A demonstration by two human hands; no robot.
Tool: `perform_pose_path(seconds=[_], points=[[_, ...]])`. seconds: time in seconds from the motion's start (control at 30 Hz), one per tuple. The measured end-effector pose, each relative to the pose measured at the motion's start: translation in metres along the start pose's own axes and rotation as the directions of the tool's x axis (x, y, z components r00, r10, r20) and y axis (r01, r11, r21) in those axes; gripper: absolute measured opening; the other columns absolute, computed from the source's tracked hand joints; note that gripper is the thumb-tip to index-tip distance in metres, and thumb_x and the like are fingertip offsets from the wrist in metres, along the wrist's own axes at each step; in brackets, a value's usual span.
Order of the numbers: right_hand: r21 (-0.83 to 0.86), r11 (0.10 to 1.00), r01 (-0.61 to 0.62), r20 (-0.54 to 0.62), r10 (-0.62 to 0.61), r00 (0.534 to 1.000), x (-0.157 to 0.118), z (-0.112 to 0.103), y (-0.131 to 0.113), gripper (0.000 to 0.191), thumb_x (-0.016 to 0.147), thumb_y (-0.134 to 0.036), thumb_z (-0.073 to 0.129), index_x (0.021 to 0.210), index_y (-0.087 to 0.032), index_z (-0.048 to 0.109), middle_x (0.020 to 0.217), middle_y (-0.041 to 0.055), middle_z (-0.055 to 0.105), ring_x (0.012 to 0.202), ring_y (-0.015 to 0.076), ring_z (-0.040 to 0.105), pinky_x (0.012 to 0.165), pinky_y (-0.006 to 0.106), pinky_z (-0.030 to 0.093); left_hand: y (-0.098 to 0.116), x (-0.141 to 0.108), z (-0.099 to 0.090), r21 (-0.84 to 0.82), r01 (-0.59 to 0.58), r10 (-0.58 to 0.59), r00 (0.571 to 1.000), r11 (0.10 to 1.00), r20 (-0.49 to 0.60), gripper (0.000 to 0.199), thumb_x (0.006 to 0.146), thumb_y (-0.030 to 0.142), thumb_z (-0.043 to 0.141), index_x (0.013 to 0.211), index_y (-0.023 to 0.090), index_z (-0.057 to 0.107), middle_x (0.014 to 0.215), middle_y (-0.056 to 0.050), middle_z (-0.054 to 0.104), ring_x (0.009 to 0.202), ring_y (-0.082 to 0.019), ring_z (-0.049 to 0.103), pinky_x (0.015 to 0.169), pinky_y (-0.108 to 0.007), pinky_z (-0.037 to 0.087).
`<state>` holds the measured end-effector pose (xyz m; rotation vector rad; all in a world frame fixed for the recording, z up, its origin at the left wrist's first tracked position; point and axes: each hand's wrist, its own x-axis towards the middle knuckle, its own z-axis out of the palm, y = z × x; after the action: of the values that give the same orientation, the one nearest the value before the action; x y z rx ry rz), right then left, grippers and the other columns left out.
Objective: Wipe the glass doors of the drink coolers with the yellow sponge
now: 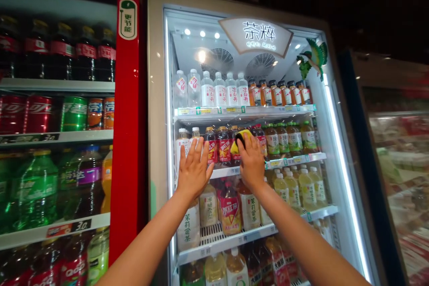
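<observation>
My left hand (192, 172) lies with fingers stretched out, palm toward the glass door (214, 118) of a lit drinks fridge. Whether it presses on the glass or hovers just off it, I cannot tell. My right hand (252, 161) is closed over a folded yellow and black cloth (244, 137) at the same door, in front of the second shelf. Part of the cloth is hidden under the fingers. Behind the glass stand several red-labelled tea bottles (224, 144) and green-labelled bottles (283, 138).
A red-framed fridge (127, 98) with cola bottles and cans stands at the left. Above the top shelf hangs a lit fan-shaped sign (256, 35), with a green bird ornament (314, 58) to its right. Another display case (395, 152) is blurred at the far right.
</observation>
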<state>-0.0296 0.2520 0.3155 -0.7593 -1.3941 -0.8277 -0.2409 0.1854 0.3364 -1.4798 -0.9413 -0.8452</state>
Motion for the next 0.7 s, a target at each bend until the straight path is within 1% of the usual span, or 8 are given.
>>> perform_pose_path(seconds=[0.07,0.13,0.23,0.3,0.37,0.47,0.6,0.7], points=[[0.028,0.995,0.091,0.039,-0.092,0.995,0.014,0.001,-0.003,0.078,0.078,0.004,0.045,0.152,-0.022,0.047,0.165,0.0096,0.037,0.158,0.0245,0.019,0.125,0.053,0.027,0.007,0.005,0.004,-0.004,-0.017,0.017,1.0,1.0,-0.017,0.081,0.099,0.042,0.054,0.164,0.018,0.012,0.168,-0.014,0.027,0.158,-0.028,0.016,0.131,-0.053,0.002],[0.047,0.99,0.135,0.061,-0.138,0.989,0.039,0.0,0.009,0.077,0.078,0.003,0.046,0.15,-0.023,0.049,0.165,0.0085,0.038,0.158,0.0242,0.022,0.125,0.051,0.028,0.013,0.011,0.008,-0.006,-0.026,0.026,0.999,1.0,-0.033,0.081,0.099,0.042,0.054,0.164,0.019,0.012,0.167,-0.014,0.028,0.158,-0.027,0.016,0.131,-0.053,0.002],[0.032,0.997,0.064,0.036,-0.065,0.997,0.062,-0.005,0.045,0.075,0.08,0.002,0.046,0.151,-0.022,0.049,0.165,0.0087,0.037,0.157,0.025,0.025,0.125,0.05,0.03,0.021,0.018,0.013,-0.008,-0.024,0.024,0.999,1.0,-0.04,0.083,0.099,0.042,0.054,0.164,0.018,0.009,0.167,-0.014,0.029,0.159,-0.026,0.014,0.131,-0.052,0.0],[0.013,0.999,-0.041,-0.023,0.042,0.999,0.054,-0.009,0.065,0.075,0.083,0.0,0.046,0.154,-0.023,0.045,0.166,0.0094,0.035,0.156,0.0262,0.025,0.123,0.051,0.032,0.027,0.019,0.015,-0.005,-0.019,0.018,0.999,1.0,-0.043,0.083,0.099,0.041,0.054,0.164,0.017,0.007,0.167,-0.014,0.029,0.159,-0.025,0.012,0.131,-0.053,0.0],[0.003,0.994,-0.108,-0.071,0.108,0.992,0.032,-0.01,0.073,0.075,0.085,-0.001,0.045,0.157,-0.024,0.04,0.168,0.0098,0.032,0.157,0.0272,0.024,0.122,0.053,0.033,0.034,0.019,0.016,-0.004,-0.018,0.017,0.999,1.0,-0.045,0.083,0.1,0.041,0.053,0.164,0.017,0.008,0.168,-0.014,0.027,0.159,-0.026,0.011,0.131,-0.053,0.0],[0.01,0.999,-0.045,-0.042,0.046,0.998,0.005,-0.007,0.063,0.077,0.087,-0.001,0.045,0.159,-0.025,0.036,0.169,0.0096,0.029,0.158,0.0271,0.019,0.123,0.054,0.032,0.046,0.022,0.018,-0.018,-0.027,0.026,0.999,0.999,-0.038,0.082,0.1,0.041,0.053,0.164,0.018,0.008,0.168,-0.014,0.027,0.159,-0.027,0.013,0.13,-0.055,0.0],[0.06,0.994,0.09,0.027,-0.092,0.995,0.026,-0.006,0.066,0.075,0.085,-0.001,0.047,0.156,-0.028,0.042,0.166,0.0073,0.035,0.158,0.0246,0.022,0.124,0.051,0.031,0.062,0.033,0.025,-0.028,-0.036,0.035,0.999,0.999,-0.042,0.082,0.1,0.041,0.053,0.164,0.019,0.008,0.168,-0.014,0.027,0.159,-0.027,0.013,0.13,-0.056,0.0],[0.055,0.998,0.024,-0.02,-0.023,1.0,0.046,-0.012,0.1,0.073,0.085,-0.002,0.047,0.154,-0.027,0.045,0.165,0.0073,0.038,0.156,0.0246,0.026,0.123,0.051,0.033,0.072,0.04,0.031,-0.026,-0.047,0.046,0.998,0.999,-0.041,0.083,0.1,0.042,0.053,0.164,0.019,0.006,0.168,-0.014,0.026,0.159,-0.027,0.012,0.13,-0.057,-0.001]])
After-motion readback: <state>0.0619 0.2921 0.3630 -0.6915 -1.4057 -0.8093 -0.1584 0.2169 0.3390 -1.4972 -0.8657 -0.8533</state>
